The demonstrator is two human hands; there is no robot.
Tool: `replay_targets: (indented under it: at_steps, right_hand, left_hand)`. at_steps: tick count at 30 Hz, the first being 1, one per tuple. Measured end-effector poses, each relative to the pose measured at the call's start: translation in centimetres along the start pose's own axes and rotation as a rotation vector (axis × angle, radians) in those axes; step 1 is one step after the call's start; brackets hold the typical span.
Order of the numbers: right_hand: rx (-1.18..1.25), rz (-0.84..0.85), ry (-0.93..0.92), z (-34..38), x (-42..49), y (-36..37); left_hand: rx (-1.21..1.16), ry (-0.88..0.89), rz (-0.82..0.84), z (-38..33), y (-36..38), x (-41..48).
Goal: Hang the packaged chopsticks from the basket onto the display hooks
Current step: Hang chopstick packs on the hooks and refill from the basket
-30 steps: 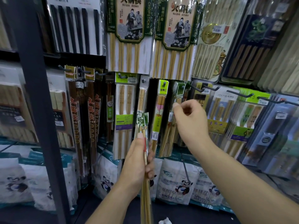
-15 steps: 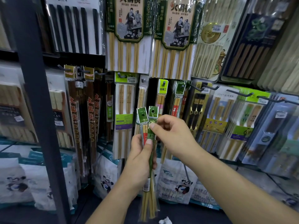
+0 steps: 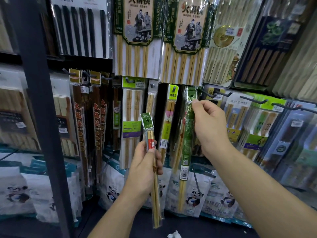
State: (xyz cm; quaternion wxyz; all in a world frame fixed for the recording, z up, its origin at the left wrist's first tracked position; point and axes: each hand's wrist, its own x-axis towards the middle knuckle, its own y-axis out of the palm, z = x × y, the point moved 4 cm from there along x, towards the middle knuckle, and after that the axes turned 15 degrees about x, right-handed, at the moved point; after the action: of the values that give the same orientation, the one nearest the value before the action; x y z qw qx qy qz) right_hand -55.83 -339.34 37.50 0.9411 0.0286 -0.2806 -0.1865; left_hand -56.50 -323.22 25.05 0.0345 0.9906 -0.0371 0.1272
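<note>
Left hand (image 3: 145, 163) grips slim clear-plastic red-banded chopstick packet (image 3: 150, 134) upright; right hand (image 3: 211, 128) pinches glossy green-sleeved bamboo chopstick packet (image 3: 187, 138) near header, now lifted off that bundle, just beside dark metal hook (image 3: 206, 93).

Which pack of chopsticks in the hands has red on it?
The red-banded pack gripped by the left hand: a red band crosses its chopsticks. The green-labelled pack pinched by the right hand shows none.

Hanging packs (image 3: 135, 40) crowd the display wall (image 3: 158, 107) edge to edge. Display hooks (image 3: 253, 100) jut forward at the right. Dark upright post (image 3: 39, 117) bars the left edge. Free room: in front only.
</note>
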Motion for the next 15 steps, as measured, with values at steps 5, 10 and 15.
replay_targets:
  at_steps: [5, 10, 15]
  right_hand:
    - [-0.027, -0.023, -0.020, 0.3, 0.6, 0.0]
    - [-0.042, -0.033, -0.007, 0.4, 0.8, 0.1]
    - [-0.056, -0.049, -0.019, 0.6, 1.2, 0.1]
  left_hand:
    - [0.017, 0.028, 0.016, 0.2, 0.2, 0.2]
    - [0.006, 0.032, 0.010, 0.2, 0.2, 0.2]
    - [0.012, 0.033, 0.000, 0.3, 0.1, 0.2]
